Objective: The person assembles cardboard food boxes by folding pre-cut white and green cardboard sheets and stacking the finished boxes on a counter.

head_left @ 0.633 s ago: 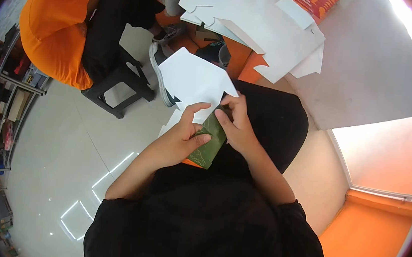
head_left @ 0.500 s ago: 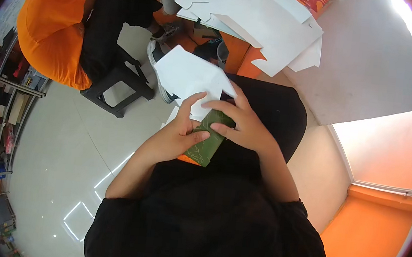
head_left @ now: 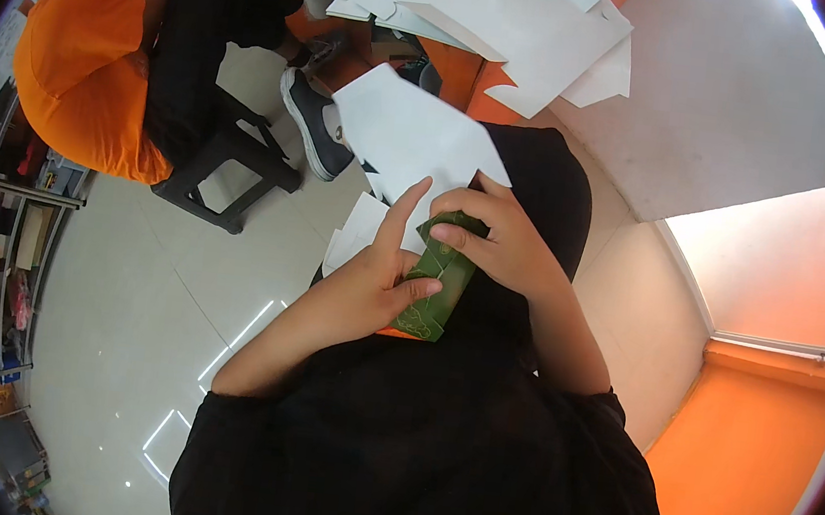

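L hand: pinching the carton's lower half, gap only approx. its width; your thumb lies on the green face, index sticks up clear, other fingers mostly hidden.
R hand: wrapped round the upper end; your thumb presses the green face, fingers bend over the top; far-side contact, can't tell.
Green carton: between your hands, over your lap, narrow & tilted, w/ an orange strip at its lower edge.
Weight: prob. v. light, thin card; you'd need little force.
Stiffness: likely firm along creases, bendy on the flats; may dent or kink if you squeeze hard.
Surface: slight sheen, so poss. a bit slippery; use your finger pads, not nails.
Best hold: long folded edges, one hand nr. each end, approx. as you have it; avoid loose corners.
White panel: spreads beyond your fingers; looks joined to the carton, but the join's hidden; prob. floppy, so mind its free corners.
Shoe: dark w/ pale sole, just past the panel's L edge.
Stool: black, to your L, co-worker in orange top seated on it.
Card stack: overlapping white sheets, farther off, ahead of you.
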A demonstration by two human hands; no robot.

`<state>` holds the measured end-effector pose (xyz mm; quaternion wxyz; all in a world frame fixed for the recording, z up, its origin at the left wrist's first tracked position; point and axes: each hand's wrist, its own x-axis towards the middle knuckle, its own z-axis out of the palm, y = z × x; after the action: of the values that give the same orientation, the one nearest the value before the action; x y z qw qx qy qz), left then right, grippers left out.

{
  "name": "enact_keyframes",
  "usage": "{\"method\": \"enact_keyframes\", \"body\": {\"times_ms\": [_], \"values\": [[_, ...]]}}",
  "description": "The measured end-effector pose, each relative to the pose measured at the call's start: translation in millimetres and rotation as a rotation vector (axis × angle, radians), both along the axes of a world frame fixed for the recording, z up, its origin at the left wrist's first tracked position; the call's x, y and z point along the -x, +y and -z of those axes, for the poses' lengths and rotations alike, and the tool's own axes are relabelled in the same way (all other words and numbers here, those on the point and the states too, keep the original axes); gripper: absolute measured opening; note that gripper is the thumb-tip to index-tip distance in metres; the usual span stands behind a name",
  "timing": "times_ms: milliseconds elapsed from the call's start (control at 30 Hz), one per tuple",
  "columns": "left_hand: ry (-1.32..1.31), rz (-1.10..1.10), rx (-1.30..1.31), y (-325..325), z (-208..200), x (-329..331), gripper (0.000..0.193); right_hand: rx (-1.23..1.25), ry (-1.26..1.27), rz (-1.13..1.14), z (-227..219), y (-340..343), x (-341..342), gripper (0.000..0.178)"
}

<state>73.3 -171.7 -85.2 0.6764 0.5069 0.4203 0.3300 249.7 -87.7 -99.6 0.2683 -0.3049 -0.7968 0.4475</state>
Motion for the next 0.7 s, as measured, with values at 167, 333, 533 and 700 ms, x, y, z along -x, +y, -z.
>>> {"method": "enact_keyframes", "body": {"times_ms": [167,333,533,700], "values": [[0.106,0.017,-0.077,-6,-5,-1,0.079,-0.063,0.025,-0.119,-10,-4,-3,0.013],[0.173,-0.017,-0.112,-10,-15,-1,0.082,-0.191,-0.040,-0.176,-17,-5,-1,0.012],[0.349,0.053,-0.211,-19,-34,-3,0.085,-0.096,-0.012,-0.088,-13,-12,2,0.012],[0.177,-0.065,-0.184,-18,-30,-2,0.084,-0.203,-0.006,-0.147,-25,-21,2,0.011]]}}
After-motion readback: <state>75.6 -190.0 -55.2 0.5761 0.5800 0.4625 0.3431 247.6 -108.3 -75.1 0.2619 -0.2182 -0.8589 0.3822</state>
